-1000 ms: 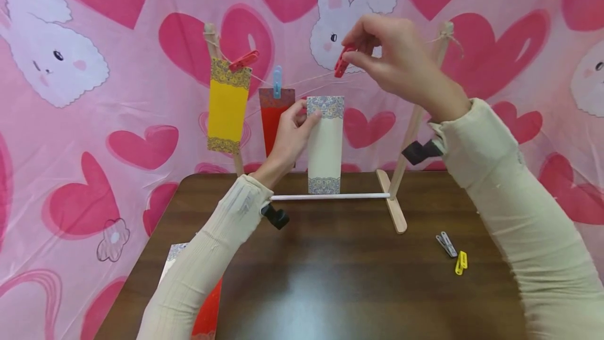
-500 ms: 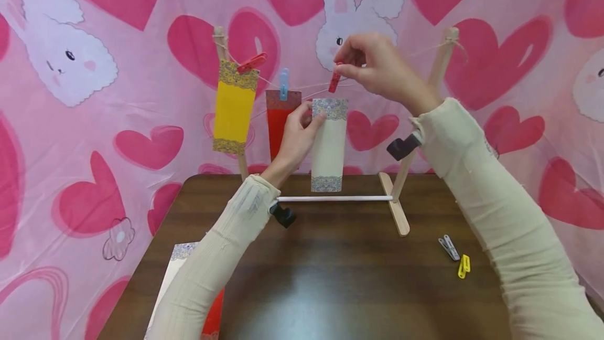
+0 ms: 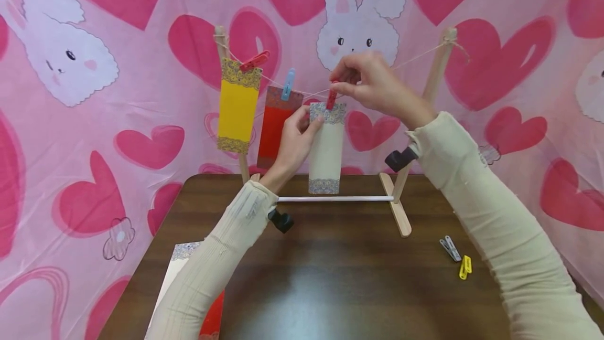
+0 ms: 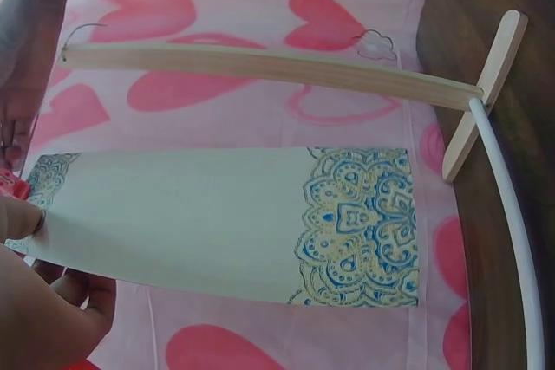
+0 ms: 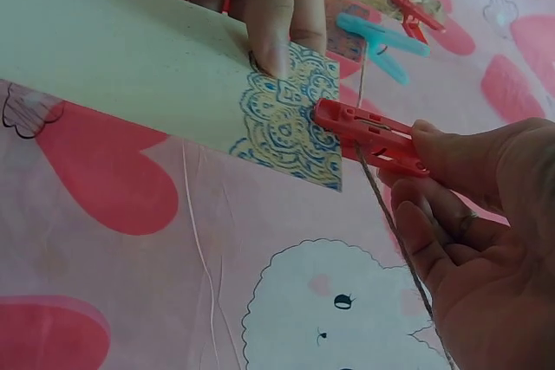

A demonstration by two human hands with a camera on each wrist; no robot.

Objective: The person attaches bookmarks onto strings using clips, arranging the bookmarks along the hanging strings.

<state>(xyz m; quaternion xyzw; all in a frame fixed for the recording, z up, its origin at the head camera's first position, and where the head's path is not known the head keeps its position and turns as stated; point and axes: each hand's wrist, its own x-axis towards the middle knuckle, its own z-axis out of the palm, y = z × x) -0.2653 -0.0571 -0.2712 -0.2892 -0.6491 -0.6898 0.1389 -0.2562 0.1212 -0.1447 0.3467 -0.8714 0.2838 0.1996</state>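
Observation:
My left hand (image 3: 298,138) pinches a white card (image 3: 325,151) with blue and gold lace-patterned ends near its top left edge. The card hangs upright just in front of the string (image 5: 379,188). Between thumb and fingers, my right hand (image 3: 365,85) pinches a red clothespin (image 5: 368,132). Its jaws lie over the patterned top edge of the card, at the string. Left of it, a light blue clothespin (image 3: 288,85) holds a red card (image 3: 273,125) on the line. Further left, another red clothespin (image 3: 255,61) holds a yellow card (image 3: 237,112).
The string runs between two wooden posts (image 3: 436,67), joined low down by a white rod (image 3: 335,199). On the brown table (image 3: 330,277), a grey clothespin (image 3: 450,248) and a yellow clothespin (image 3: 465,267) lie at right. A white card (image 3: 176,261) and a red card (image 3: 213,314) lie beneath my left forearm.
My right hand has come down and left with the red clothespin, from above the white card onto its top edge. The hanging red card has tilted; my left hand keeps its pinch.

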